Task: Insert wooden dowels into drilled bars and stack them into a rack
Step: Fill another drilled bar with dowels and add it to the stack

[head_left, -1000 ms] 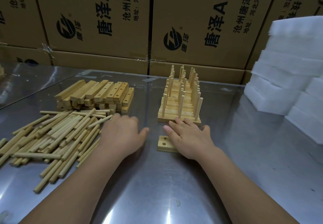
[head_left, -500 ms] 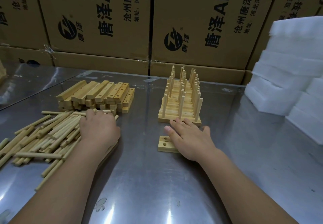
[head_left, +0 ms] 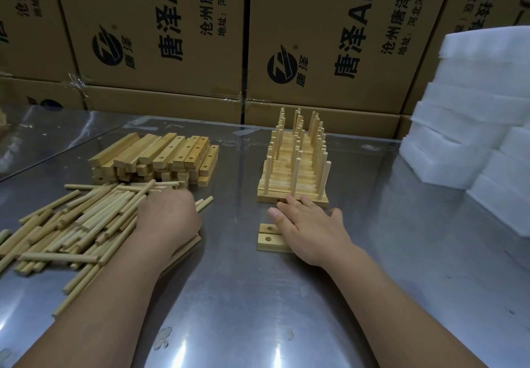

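The step in hand is fetching dowels. The left hand [head_left: 169, 220] lies knuckles-up on the loose dowels [head_left: 80, 224]. Its fingertips are tucked out of sight, so whether it pinches any cannot be told. Taking only a few dowels that lie parallel, from the pile's near edge, would probably keep the rest from rolling across the counter [head_left: 235, 296].

The right hand [head_left: 311, 231] is spread flat on two drilled bars [head_left: 269, 238], whose hole ends show at its 9 o'clock. Steady pressure there should keep the holes facing up. The rack [head_left: 292, 195], full of upright dowels, stands just beyond at 12 o'clock, its front edge at the fingertips. The spare bars [head_left: 160, 155] sit at 1 o'clock from the pile.

A second ago the left hand was close beside the right near the counter's middle. It has since swung toward 9 o'clock onto the pile, while the right hand has stayed put.
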